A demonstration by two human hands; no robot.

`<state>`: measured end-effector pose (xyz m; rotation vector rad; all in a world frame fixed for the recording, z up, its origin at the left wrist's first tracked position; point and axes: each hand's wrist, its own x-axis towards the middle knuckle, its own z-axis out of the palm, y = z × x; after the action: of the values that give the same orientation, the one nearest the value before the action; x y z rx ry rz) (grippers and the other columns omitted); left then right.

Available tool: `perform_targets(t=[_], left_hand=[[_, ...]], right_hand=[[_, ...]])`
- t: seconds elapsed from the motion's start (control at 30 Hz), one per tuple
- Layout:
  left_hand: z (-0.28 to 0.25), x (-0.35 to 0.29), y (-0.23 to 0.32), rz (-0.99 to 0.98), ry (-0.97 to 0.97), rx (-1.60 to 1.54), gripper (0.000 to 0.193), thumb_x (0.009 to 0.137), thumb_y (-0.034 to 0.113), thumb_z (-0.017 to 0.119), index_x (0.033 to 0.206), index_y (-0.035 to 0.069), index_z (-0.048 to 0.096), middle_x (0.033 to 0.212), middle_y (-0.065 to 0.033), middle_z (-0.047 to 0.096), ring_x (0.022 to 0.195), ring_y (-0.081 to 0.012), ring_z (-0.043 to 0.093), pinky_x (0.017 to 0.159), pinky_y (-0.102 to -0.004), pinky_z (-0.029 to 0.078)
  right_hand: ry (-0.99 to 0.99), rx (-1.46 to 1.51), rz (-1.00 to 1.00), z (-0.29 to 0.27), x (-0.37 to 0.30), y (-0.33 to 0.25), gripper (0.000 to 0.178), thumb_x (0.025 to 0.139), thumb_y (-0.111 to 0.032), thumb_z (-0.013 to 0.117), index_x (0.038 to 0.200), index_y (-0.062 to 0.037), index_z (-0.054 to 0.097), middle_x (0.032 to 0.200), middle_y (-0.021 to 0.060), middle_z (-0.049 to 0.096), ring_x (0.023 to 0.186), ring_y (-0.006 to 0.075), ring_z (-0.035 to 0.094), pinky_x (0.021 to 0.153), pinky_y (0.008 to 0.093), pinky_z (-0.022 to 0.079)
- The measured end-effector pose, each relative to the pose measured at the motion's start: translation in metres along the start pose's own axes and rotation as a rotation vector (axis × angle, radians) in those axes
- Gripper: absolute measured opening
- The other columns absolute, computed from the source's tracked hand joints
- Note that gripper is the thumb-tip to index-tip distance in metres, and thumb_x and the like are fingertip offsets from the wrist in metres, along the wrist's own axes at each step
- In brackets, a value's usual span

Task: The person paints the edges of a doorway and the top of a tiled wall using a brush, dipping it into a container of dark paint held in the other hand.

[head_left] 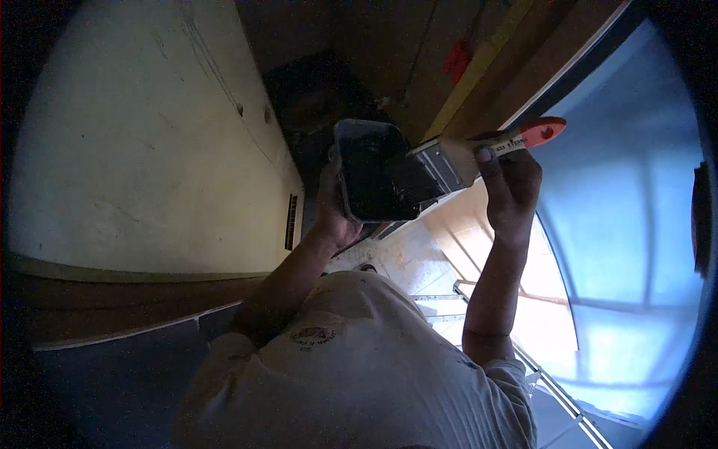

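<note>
My left hand [334, 198] is closed around the left side of a dark rectangular paint tub [344, 135], holding it up in front of my chest. Dark paint seems to coat the inside, though the depth is hard to make out in the shade. In my right hand [511, 183] is a wide paintbrush [462, 161] with a pale handle and a red tip, pinched between thumb and fingers. Its dark bristles point left and rest at or over the tub's right rim; whether they touch the paint I cannot tell.
A pale, scuffed wall [149, 150] with a small dark vent [291, 222] rises on my left. To the right hangs a translucent bluish sheet [621, 224]. Metal ladder-like rails [553, 385] stand low on the right. A red object [456, 61] lies beyond the tub.
</note>
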<state>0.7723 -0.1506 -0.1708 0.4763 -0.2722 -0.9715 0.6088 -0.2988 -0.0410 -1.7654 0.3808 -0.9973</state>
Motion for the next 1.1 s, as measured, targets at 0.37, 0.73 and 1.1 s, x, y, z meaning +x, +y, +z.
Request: perform_targets(t=[0.37, 0.73, 1.1], left_hand=[[0.007, -0.027, 0.016, 0.013, -0.321, 0.031, 0.071, 0.102, 0.060, 0.044, 0.154, 0.012, 0.039, 0.149, -0.0131, 0.052, 0.133, -0.0313, 0.057, 0.110, -0.0536, 0.051], [0.031, -0.020, 0.014, 0.103, -0.195, 0.054, 0.067, 0.104, 0.060, 0.041, 0.148, 0.009, 0.046, 0.139, -0.0134, 0.060, 0.121, -0.0290, 0.066, 0.100, -0.0499, 0.058], [0.042, -0.022, 0.008, 0.170, -0.139, 0.024, 0.061, 0.104, 0.054, 0.050, 0.147, 0.011, 0.048, 0.135, -0.0086, 0.065, 0.117, -0.0288, 0.067, 0.098, -0.0484, 0.059]], right_hand=[[0.315, -0.405, 0.045, -0.011, -0.035, -0.020, 0.014, 0.096, -0.011, 0.072, 0.094, 0.0030, 0.072, 0.081, 0.0106, 0.073, 0.074, 0.0135, 0.068, 0.066, 0.0300, 0.051], [0.416, -0.125, 0.037, -0.012, -0.055, -0.028, 0.014, 0.095, -0.007, 0.072, 0.101, 0.0050, 0.070, 0.091, 0.0072, 0.071, 0.079, 0.0116, 0.062, 0.069, 0.0267, 0.047], [0.389, 0.137, -0.276, -0.030, -0.076, -0.012, 0.020, 0.097, -0.015, 0.072, 0.099, 0.0047, 0.069, 0.092, 0.0119, 0.069, 0.085, 0.0193, 0.062, 0.075, 0.0327, 0.050]])
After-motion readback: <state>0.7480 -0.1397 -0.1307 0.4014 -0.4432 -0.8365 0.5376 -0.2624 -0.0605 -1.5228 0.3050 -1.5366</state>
